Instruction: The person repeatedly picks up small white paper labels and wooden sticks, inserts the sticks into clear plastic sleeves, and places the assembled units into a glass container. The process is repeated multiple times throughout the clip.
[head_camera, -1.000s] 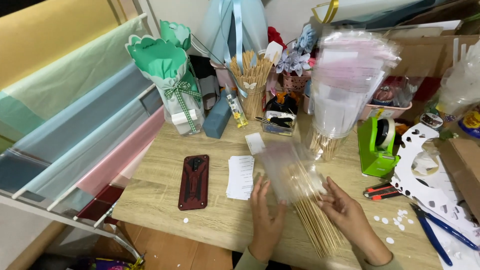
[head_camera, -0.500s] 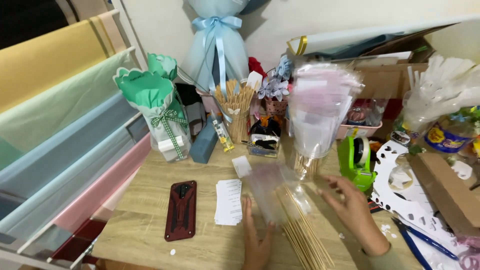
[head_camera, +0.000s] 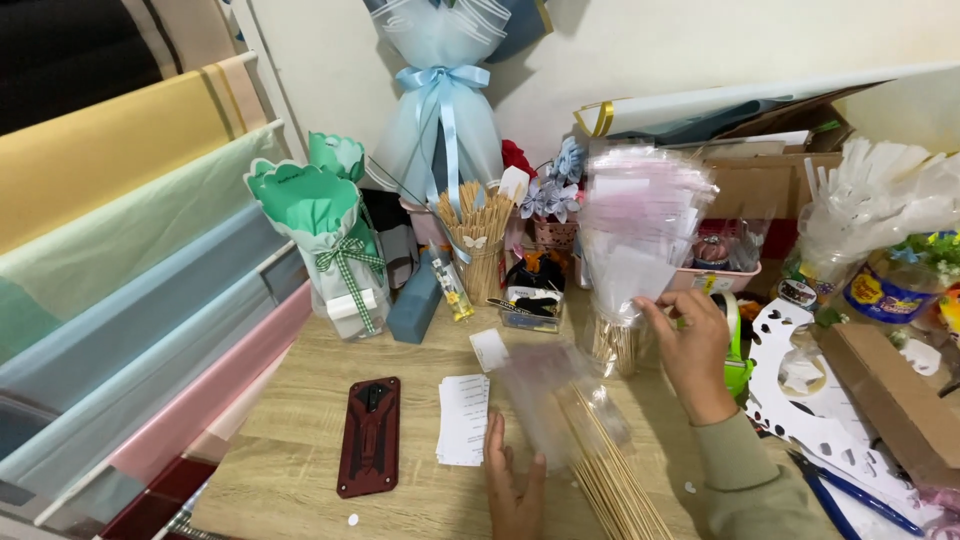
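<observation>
Our right hand has gone up from the sticks to the bunch of clear bags, fingers loosely curled and touching its bottom edge. Our left hand lies flat, fingers spread, on the table beside the wooden sticks and a blurry clear bag.

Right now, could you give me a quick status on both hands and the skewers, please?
Left hand flat on table, beside wooden skewers. Right hand reaching to clear cone wrappers. Blurred clear sleeve over skewer tips.
</observation>
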